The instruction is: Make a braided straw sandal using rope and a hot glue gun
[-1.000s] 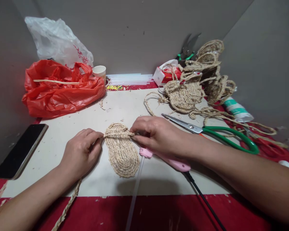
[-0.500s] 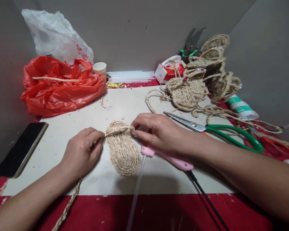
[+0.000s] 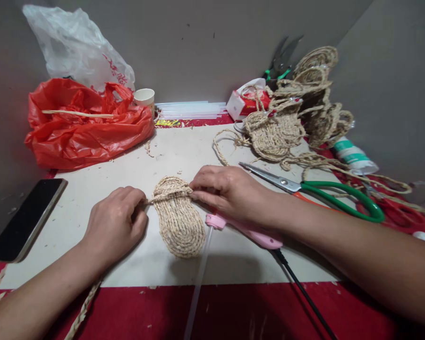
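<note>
A small slipper sole of coiled straw braid (image 3: 180, 226) lies flat on the pale board, with a length of braid laid across its upper part. My left hand (image 3: 118, 222) pinches this straw braid (image 3: 149, 201) at the sole's left edge; the loose tail runs out below my wrist towards the front. At the right edge, the fingers of my right hand (image 3: 223, 189) close on the other end of the crossing strand. Beneath my right wrist lies a pink glue gun (image 3: 255, 233), a clear glue stick (image 3: 200, 283) sticking out of it.
Green-handled scissors (image 3: 343, 196) lie beyond my right forearm. Straw braid pieces (image 3: 276, 134) are heaped at the back right beside a tissue pack (image 3: 250, 100). A red plastic bag (image 3: 88, 137), a paper cup (image 3: 144, 97) and a phone (image 3: 28, 219) are to the left.
My left hand has shifted slightly left, drawing the braid out a little from the sole's edge. My right hand stays at the right edge. The whole view has shifted slightly.
</note>
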Demonstrator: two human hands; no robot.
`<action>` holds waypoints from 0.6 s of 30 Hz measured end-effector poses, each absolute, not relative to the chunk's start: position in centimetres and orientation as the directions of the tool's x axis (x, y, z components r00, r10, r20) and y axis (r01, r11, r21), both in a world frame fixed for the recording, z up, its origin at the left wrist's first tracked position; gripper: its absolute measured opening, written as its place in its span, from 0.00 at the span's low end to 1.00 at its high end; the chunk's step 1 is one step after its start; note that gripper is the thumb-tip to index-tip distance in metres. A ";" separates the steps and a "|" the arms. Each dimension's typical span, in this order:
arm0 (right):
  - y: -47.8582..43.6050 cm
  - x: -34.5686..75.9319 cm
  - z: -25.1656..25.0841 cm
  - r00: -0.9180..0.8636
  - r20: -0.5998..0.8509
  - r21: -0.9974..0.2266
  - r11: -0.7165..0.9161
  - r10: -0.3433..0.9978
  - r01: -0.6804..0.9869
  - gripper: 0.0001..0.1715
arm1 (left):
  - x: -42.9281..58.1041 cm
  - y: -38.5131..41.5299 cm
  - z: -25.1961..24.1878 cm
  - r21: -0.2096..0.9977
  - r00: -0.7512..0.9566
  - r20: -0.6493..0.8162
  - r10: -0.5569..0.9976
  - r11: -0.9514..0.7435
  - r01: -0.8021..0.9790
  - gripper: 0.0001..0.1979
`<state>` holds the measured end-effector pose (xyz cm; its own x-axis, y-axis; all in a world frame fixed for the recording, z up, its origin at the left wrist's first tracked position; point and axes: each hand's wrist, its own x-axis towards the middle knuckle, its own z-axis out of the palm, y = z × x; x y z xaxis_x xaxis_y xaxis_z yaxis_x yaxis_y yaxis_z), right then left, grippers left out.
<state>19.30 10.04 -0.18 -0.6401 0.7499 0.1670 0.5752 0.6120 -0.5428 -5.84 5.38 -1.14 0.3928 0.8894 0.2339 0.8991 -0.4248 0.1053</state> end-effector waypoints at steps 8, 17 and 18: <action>9.9 18.9 -0.1 -0.625 0.197 -0.555 0.611 0.756 0.564 0.10 | -5.7 5.4 -1.4 0.158 0.469 0.290 0.834 -0.525 0.836 0.08; 9.7 18.9 0.0 -0.588 0.098 -0.611 0.515 0.803 0.601 0.08 | -6.0 5.4 -1.8 0.150 0.463 0.320 0.827 -0.526 0.837 0.10; 9.6 18.9 0.1 -0.584 0.087 -0.611 0.506 0.807 0.609 0.07 | -6.0 5.4 -1.8 0.139 0.466 0.322 0.824 -0.528 0.838 0.10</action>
